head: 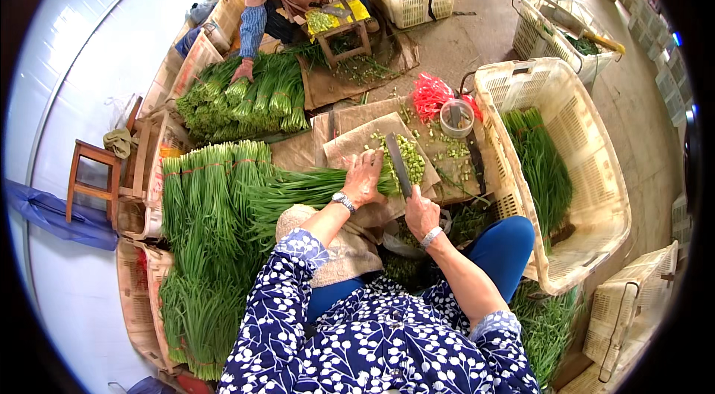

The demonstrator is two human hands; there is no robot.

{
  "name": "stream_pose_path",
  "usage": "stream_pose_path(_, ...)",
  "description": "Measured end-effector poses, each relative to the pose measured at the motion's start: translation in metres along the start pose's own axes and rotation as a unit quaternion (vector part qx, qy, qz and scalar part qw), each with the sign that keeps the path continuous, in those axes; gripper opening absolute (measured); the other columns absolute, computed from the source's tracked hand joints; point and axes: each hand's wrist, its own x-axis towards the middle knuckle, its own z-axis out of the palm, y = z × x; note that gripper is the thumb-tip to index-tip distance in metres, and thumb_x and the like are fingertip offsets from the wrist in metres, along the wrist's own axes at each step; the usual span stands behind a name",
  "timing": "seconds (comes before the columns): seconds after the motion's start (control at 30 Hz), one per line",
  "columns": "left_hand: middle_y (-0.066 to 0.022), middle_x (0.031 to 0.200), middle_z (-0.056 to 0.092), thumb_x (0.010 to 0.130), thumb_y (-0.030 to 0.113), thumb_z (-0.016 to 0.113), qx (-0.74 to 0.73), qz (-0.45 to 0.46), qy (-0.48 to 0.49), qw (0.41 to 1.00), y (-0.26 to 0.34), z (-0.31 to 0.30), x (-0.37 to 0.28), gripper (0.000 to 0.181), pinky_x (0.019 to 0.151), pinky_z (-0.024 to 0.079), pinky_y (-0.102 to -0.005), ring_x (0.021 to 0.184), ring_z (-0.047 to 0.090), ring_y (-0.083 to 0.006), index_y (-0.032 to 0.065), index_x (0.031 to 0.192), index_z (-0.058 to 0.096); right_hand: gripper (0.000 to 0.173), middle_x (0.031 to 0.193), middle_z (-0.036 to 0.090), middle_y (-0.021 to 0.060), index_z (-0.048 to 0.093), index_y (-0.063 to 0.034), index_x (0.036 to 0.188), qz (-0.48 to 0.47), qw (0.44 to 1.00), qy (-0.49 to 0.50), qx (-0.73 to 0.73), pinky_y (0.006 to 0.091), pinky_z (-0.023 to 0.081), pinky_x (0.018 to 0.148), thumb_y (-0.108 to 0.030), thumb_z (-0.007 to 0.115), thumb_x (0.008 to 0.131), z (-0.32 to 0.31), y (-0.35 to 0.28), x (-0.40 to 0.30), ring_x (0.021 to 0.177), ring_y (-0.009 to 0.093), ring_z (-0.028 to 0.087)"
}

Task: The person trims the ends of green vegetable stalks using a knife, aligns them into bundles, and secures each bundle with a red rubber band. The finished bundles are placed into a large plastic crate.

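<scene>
My left hand [364, 177] presses down on a bundle of long green stalks, likely garlic chives [304, 188], gripping it near its cut end. In my right hand [422, 212] is the handle of a knife with a long flat blade [397, 162]. The blade lies alongside the bundle's pale ends, over a heap of short chopped stalk pieces [413, 160]. Under the work is a brown cloth-like sheet [357, 140]. Left of me stand many tied bundles [215, 193] packed side by side.
A large plastic crate [586, 170] at my right holds a chive bundle [536, 154]. Red ties [430, 97] and a clear tub [457, 118] sit beyond the knife. Across from me a co-worker's gloved hand [243, 71] touches more bundles [251, 98] near a small wooden stool [343, 31].
</scene>
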Motion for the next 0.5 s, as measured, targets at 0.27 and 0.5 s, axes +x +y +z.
stream_pose_path(0.27,-0.0166,0.119,0.056,0.048,0.035,0.09,0.025,-0.033,-0.049,0.998,0.015,0.001,0.009,0.114,0.095,0.047,-0.0428,0.112,0.056,-0.0353,0.0009,0.142,0.034,0.011,0.058,0.062,0.0179,0.046,-0.0039,0.094,0.01,1.0,-0.006,-0.023,0.045,0.05,0.049,-0.008,0.052,0.086,0.003,0.002,-0.003,0.054,0.037,0.064)
stream_pose_path(0.5,-0.0148,0.106,0.06,0.052,0.041,0.086,0.092,-0.047,-0.021,0.994,0.006,0.018,0.024,0.083,0.084,0.052,-0.0393,0.102,0.061,-0.0311,-0.0002,0.116,0.053,0.013,0.06,0.063,0.016,0.049,-0.0038,0.097,-0.01,0.999,0.033,-0.017,0.0435,0.05,0.049,-0.007,0.052,0.085,-0.021,-0.012,0.0,0.055,0.034,0.064)
